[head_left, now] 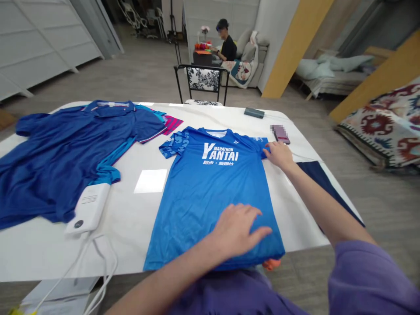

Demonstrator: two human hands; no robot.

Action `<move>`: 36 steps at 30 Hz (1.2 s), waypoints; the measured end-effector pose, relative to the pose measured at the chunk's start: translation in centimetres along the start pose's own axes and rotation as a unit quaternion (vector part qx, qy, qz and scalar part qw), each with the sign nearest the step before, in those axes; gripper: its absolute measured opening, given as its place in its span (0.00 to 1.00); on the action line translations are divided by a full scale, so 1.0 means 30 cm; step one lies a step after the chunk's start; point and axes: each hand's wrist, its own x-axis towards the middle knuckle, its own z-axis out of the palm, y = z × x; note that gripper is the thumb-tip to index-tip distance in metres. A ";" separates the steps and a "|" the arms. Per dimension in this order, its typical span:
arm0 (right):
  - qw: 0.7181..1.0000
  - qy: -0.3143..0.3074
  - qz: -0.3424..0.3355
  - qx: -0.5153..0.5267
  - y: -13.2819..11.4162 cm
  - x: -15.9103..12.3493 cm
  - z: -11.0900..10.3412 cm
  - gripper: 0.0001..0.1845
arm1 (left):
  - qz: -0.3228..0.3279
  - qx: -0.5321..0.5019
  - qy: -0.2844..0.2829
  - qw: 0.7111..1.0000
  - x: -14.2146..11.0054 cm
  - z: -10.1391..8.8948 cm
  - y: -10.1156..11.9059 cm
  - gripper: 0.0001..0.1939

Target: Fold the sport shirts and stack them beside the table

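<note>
A bright blue marathon T-shirt (210,192) lies flat, front up, on the white table (138,218). My left hand (238,229) rests palm down on its lower hem area, fingers spread and flat. My right hand (278,154) reaches to the shirt's right shoulder, where the sleeve is folded in; its fingers press on the cloth at the edge. Whether they pinch the fabric is unclear.
A pile of dark blue shirts (65,153) covers the table's left. A white power bank (88,208) with cables lies near the front. A phone (281,133) and a dark case (253,112) sit at the far right. A chair (201,83) stands behind; a person (226,43) sits farther back.
</note>
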 end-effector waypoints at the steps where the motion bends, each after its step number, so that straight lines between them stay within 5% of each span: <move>1: 1.000 0.006 -0.008 0.015 0.015 0.007 0.010 0.28 | -0.013 0.033 0.055 0.998 0.049 -0.057 -0.070 0.28; 6: 0.989 -0.035 -0.042 0.136 -0.015 0.124 0.103 0.36 | -0.165 0.176 0.255 0.936 0.300 -0.411 -0.614 0.33; 9: 0.988 -0.087 0.001 0.131 -0.044 0.190 0.151 0.41 | -0.254 0.216 0.232 0.914 0.373 -0.566 -0.906 0.39; 12: 0.982 -0.118 0.110 0.095 -0.050 0.221 0.168 0.50 | -0.313 0.223 0.180 0.905 0.375 -0.633 -1.070 0.45; 16: 0.973 -0.115 0.191 0.061 -0.078 0.253 0.156 0.60 | -0.336 0.249 0.180 0.890 0.388 -0.646 -1.108 0.51; 19: 0.993 -0.068 0.058 0.073 -0.156 0.316 0.152 0.53 | -0.258 0.288 0.214 0.897 0.493 -0.637 -1.066 0.46; 22: 0.986 -0.086 -0.069 0.122 -0.251 0.405 0.176 0.47 | -0.171 0.267 0.178 0.932 0.659 -0.625 -1.044 0.41; 28: 0.980 -0.095 -0.061 0.164 -0.319 0.579 0.267 0.52 | -0.189 0.215 0.122 0.950 0.898 -0.662 -1.177 0.48; 32: 0.981 -0.084 -0.063 0.166 -0.282 0.645 0.275 0.48 | -0.143 0.168 0.129 0.967 0.904 -0.738 -1.271 0.45; 36: 0.988 -0.011 0.031 0.152 -0.175 0.580 0.260 0.49 | -0.152 0.166 0.178 0.958 0.757 -0.786 -1.316 0.44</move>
